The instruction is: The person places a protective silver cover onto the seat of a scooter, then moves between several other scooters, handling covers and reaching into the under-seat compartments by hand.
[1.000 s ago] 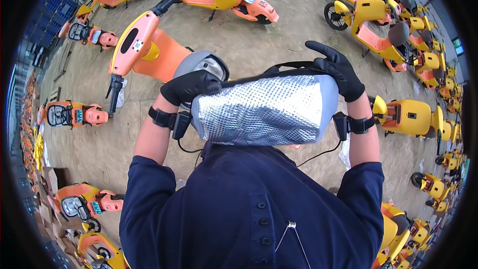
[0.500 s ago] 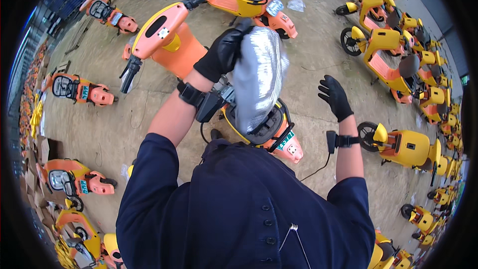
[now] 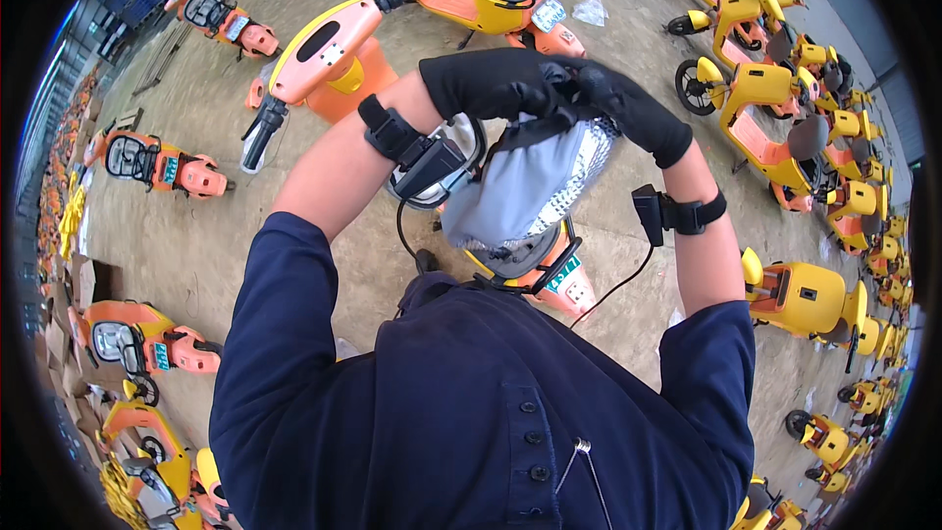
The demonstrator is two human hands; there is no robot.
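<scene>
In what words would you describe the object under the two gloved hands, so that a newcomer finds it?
From the dark blue shirt at the bottom, look up to the orange-and-yellow scooter ahead. Above its seat, the left hand and right hand meet at the top of a grey fabric piece. Its silver patterned side sets it apart from hands and scooter.

Left grip (image 3: 500, 84), right grip (image 3: 636, 110) close together, both curled; forearms (image 3: 355, 169) angled inward.
</scene>
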